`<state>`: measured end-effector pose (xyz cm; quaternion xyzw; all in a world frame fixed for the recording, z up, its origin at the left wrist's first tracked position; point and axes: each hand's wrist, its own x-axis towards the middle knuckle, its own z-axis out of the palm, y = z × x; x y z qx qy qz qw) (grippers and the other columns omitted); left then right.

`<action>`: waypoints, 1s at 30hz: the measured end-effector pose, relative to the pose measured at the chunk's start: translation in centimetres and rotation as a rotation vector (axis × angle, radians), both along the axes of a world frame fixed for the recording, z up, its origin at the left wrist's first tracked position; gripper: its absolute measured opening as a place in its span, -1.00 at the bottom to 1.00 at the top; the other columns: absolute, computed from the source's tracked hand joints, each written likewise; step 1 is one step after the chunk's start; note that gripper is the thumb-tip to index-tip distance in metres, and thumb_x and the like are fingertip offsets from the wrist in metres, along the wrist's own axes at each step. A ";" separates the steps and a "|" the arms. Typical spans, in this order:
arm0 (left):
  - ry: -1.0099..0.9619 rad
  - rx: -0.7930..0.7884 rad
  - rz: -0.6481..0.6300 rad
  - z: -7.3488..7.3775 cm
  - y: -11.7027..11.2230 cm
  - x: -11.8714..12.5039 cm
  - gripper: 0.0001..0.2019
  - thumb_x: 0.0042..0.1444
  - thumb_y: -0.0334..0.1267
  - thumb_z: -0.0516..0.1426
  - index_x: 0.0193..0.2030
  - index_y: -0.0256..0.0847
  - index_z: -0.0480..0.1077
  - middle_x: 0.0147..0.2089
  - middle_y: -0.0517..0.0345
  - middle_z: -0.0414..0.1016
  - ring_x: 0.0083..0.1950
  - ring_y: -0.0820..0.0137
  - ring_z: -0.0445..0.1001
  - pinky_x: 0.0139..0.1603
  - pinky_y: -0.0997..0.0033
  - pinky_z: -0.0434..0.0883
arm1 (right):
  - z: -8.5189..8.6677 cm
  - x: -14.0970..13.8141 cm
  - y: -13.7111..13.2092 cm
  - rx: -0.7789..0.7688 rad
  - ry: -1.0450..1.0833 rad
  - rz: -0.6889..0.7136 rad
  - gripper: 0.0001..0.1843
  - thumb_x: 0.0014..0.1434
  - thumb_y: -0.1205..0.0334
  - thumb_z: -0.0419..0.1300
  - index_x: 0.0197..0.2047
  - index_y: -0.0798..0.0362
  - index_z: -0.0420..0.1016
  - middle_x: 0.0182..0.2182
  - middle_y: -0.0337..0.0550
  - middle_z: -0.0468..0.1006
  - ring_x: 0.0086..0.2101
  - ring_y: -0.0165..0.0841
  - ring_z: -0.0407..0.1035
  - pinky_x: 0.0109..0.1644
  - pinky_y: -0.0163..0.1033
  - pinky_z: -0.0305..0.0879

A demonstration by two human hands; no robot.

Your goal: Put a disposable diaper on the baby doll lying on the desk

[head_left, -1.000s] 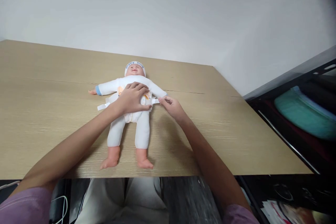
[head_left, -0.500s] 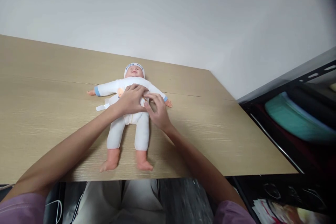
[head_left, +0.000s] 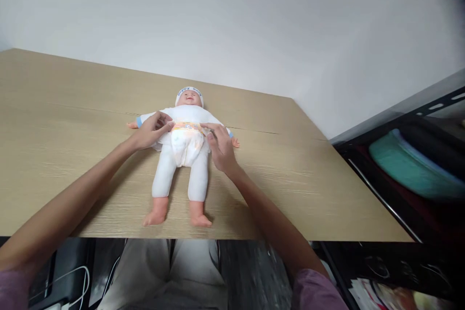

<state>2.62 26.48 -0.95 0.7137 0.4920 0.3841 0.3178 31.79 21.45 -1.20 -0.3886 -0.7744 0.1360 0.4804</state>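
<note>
A baby doll (head_left: 183, 155) in a white suit and cap lies on its back on the wooden table (head_left: 72, 121), feet toward me. A white diaper (head_left: 186, 139) with an orange-printed waistband covers its belly. My left hand (head_left: 148, 131) is at the doll's left side, fingers pinched on the diaper's side tab. My right hand (head_left: 220, 147) rests on the diaper's right side, fingers pressed flat against the waistband.
A dark shelf unit (head_left: 410, 155) with a teal folded item (head_left: 410, 162) stands to the right of the table. White cables (head_left: 72, 278) hang below the table's near edge at the left. My lap shows under the edge.
My left hand left the doll's belly and went to its left side, taking the loose tab. My right hand moved in from the right tab and now presses the waistband. The diaper front shows.
</note>
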 end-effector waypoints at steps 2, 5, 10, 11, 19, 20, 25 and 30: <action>-0.053 -0.143 -0.038 -0.3 0.5 -1.0 -0.47 0.24 0.31 0.32 -0.02 -0.16 0.52 -0.10 0.05 0.62 -0.15 0.25 0.55 -0.17 0.29 0.45 | 1.3 -1.5 0.7 0.029 0.020 0.013 -0.58 0.67 -0.05 -0.02 0.13 -0.06 0.61 0.10 -0.04 0.72 0.16 -0.14 0.54 0.38 0.03 0.38; -0.088 -0.303 -0.115 0.3 1.0 -1.4 -0.51 0.12 0.25 0.42 -0.30 -0.15 0.48 -0.35 0.15 0.46 -0.37 0.34 0.40 -0.35 0.33 0.23 | 3.0 -4.2 2.0 0.039 0.023 0.098 -0.61 0.66 -0.04 0.03 -0.02 -0.05 0.60 -0.05 -0.08 0.71 -0.01 -0.18 0.54 0.22 -0.05 0.43; -0.263 -0.381 -0.128 0.5 1.6 -1.3 -0.55 0.05 0.15 0.48 -0.21 -0.12 0.47 -0.31 0.15 0.53 -0.35 0.31 0.48 -0.31 0.32 0.29 | 4.0 -8.1 3.6 -0.047 -0.087 0.180 -0.67 0.64 -0.02 0.08 -0.04 -0.03 0.56 -0.21 -0.19 0.62 -0.24 -0.26 0.43 -0.02 -0.14 0.35; -0.294 -0.356 -0.102 0.2 1.7 -1.3 -0.53 0.05 0.14 0.48 -0.14 -0.11 0.46 -0.28 0.14 0.56 -0.32 0.29 0.51 -0.28 0.31 0.33 | 3.8 -8.5 3.8 -0.070 -0.118 0.155 -0.69 0.63 -0.01 0.09 -0.04 -0.03 0.56 -0.26 -0.22 0.59 -0.27 -0.27 0.41 -0.05 -0.15 0.33; 0.180 0.109 0.245 -1.6 -1.1 -3.0 -0.65 0.40 0.16 0.18 -0.07 -0.09 0.36 -0.09 0.00 0.62 -0.13 0.16 0.56 0.02 0.13 0.44 | 1.9 -9.1 4.2 -0.072 -0.307 0.052 -0.78 0.37 0.14 0.37 0.03 -0.01 0.52 -0.17 -0.15 0.56 -0.10 -0.14 0.47 0.08 -0.05 0.35; 0.276 0.146 0.234 -1.9 -1.8 -3.5 -0.62 0.40 0.20 0.16 -0.11 -0.09 0.36 -0.12 -0.03 0.60 -0.10 0.09 0.56 0.05 0.08 0.43 | 2.0 -9.1 4.1 -0.072 -0.325 0.046 -0.74 0.35 0.14 0.39 0.04 -0.01 0.52 -0.14 -0.13 0.58 -0.09 -0.12 0.47 0.10 -0.03 0.36; 0.538 0.050 0.132 -3.0 -3.0 -5.9 -0.58 0.22 0.22 0.24 -0.35 -0.06 0.33 -0.30 -0.04 0.51 -0.19 0.03 0.50 -0.15 0.14 0.35 | 2.3 -9.4 3.7 -0.075 -0.390 0.032 -0.62 0.29 0.18 0.41 0.14 0.01 0.51 -0.04 -0.05 0.61 -0.02 -0.05 0.46 0.18 0.06 0.38; 0.397 -0.204 0.015 -0.9 -1.9 -6.8 -0.53 0.22 0.20 0.20 -0.52 -0.09 0.30 -0.46 0.11 0.39 -0.42 0.28 0.31 -0.34 0.26 0.17 | 1.9 -9.5 3.9 -0.092 -0.376 0.042 -0.49 0.28 0.18 0.40 0.26 -0.01 0.49 0.01 -0.02 0.61 0.03 -0.01 0.46 0.23 0.11 0.39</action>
